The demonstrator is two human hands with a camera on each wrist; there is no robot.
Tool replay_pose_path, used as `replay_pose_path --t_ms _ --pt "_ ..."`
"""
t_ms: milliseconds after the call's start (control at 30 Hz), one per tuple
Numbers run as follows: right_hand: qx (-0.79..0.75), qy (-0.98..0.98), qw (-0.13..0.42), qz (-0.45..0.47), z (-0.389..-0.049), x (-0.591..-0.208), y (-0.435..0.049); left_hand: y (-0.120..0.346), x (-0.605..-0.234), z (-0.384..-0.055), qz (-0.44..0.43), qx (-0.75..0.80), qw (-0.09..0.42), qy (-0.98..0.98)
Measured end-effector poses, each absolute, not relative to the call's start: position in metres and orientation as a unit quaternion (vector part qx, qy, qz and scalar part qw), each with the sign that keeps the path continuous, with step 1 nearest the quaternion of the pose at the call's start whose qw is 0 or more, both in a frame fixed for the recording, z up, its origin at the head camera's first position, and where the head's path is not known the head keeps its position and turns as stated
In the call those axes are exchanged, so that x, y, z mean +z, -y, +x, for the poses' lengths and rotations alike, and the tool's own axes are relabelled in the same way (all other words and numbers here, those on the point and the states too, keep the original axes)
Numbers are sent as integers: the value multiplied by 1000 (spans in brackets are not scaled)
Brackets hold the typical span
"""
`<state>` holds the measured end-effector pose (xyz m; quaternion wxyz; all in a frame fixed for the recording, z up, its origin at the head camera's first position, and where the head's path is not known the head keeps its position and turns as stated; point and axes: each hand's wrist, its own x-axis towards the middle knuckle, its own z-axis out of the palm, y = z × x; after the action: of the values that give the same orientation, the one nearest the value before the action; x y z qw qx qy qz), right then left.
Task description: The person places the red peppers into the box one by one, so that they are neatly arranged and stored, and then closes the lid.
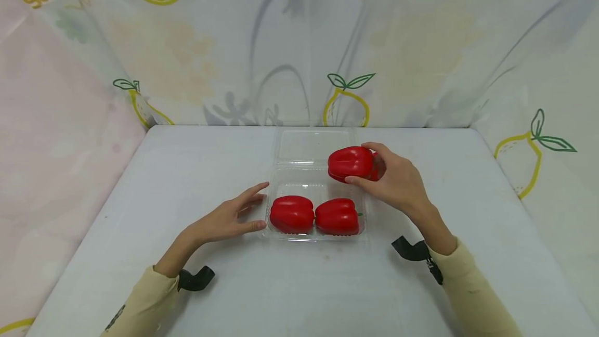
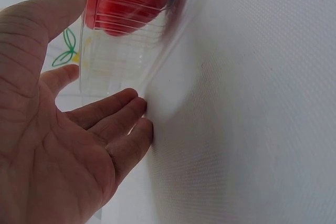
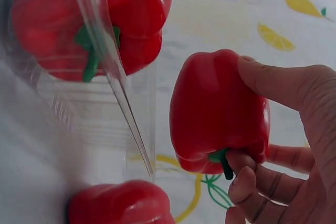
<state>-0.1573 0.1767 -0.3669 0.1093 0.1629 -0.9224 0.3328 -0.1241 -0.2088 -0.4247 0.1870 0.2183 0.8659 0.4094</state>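
A clear plastic clamshell container (image 1: 304, 237) lies with its lid (image 1: 313, 144) folded back. Along its front half sit two red bell peppers, a left one (image 1: 292, 215) and a right one (image 1: 338, 217) with a green stem. My right hand (image 1: 398, 178) grips another red bell pepper (image 3: 220, 108) between thumb and fingers, held over the container's back right part. One more red bell pepper (image 3: 121, 203) lies outside the container, mostly hidden behind my right hand in the head view. Beside the container's left wall, my left hand (image 1: 231, 217) has its fingers spread, fingertips right at the side.
The container stands on a white table (image 1: 299, 285). A lemon-printed cloth (image 1: 281, 40) hangs along the back and sides of the table. Black straps stick out at both sleeves, a left strap (image 1: 196, 279) and a right strap (image 1: 411, 248).
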Motion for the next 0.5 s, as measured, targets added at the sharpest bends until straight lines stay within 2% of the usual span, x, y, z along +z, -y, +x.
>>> replay_pose_path --t_ms 500 --pt "308 936 72 155 -156 -363 -146 210 -425 -125 221 409 186 -866"
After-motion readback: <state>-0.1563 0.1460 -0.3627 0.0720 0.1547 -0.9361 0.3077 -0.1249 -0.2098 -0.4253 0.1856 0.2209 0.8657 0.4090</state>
